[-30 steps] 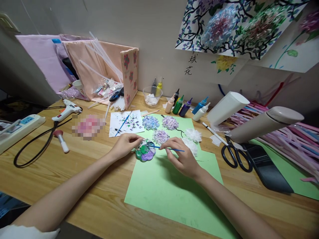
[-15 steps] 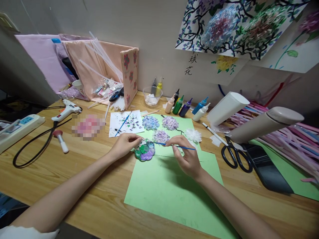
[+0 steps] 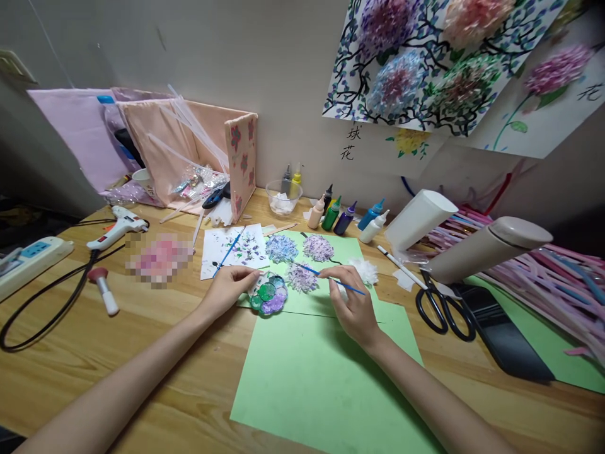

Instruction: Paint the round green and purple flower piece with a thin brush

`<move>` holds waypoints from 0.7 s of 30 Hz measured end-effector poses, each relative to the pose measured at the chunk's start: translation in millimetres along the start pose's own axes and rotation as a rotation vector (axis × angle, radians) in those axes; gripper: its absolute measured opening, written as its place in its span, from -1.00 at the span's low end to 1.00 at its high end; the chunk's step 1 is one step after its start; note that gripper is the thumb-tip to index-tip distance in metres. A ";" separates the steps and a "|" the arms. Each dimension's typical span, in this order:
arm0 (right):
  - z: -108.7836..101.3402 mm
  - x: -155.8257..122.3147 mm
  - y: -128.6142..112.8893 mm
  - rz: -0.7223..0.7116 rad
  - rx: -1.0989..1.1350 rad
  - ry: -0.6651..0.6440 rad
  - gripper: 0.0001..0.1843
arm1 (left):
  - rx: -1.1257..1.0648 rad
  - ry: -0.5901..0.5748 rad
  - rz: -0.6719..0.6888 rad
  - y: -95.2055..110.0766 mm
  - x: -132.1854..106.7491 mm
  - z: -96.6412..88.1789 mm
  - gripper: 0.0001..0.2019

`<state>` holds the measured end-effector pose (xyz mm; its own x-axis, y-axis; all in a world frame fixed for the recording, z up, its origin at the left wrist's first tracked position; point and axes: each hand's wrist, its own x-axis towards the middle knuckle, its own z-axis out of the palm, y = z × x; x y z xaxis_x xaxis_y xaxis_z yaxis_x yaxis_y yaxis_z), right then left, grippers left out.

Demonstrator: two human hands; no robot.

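My left hand pinches the edge of a small flower-shaped paint palette with green, blue and purple paint. A thin blue paintbrush is pinched in my right hand, its tip over a pale purple tissue flower on the green paper. More tissue flowers sit just beyond: a blue one, a purple one and a white one partly behind my right hand.
Paint bottles and a clear bowl stand by the wall. A paint-spotted test sheet with another brush lies left. Black scissors, a lamp and pipe cleaners crowd the right; glue gun, power strip and cable are left.
My right hand lifted the brush tip off the palette and carried it right and away, over the pale purple flower. The view tilted slightly upward; my left hand stayed on the palette.
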<state>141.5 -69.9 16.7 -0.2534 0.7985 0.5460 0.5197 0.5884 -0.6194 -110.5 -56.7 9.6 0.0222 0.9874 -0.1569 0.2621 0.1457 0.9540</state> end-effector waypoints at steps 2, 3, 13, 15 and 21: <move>0.8 0.2 0.4 -0.009 0.009 -0.026 -0.79 | -0.002 0.000 -0.007 -0.9 0.0 0.3 -0.62; 1.3 0.2 0.7 -0.012 0.004 -0.038 -0.79 | 0.002 -0.005 -0.008 -1.8 0.0 0.3 -0.62; 5.4 -8.1 -0.7 -0.080 -0.056 0.039 -0.77 | -0.061 -0.014 0.014 -1.3 0.6 -2.1 -0.63; 7.0 -10.8 -2.1 -0.104 -0.092 0.078 -0.75 | -0.058 -0.006 0.024 0.9 -0.1 -2.3 -0.61; 8.8 -20.6 -0.7 -0.235 -0.110 0.132 -0.71 | -0.001 0.019 0.067 -4.1 -0.1 -2.0 -0.52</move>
<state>139.2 -85.7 1.0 -0.2725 0.6140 0.7408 0.5468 0.7323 -0.4059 -113.5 -57.3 6.2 0.0214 0.9959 -0.0877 0.2601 0.0792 0.9623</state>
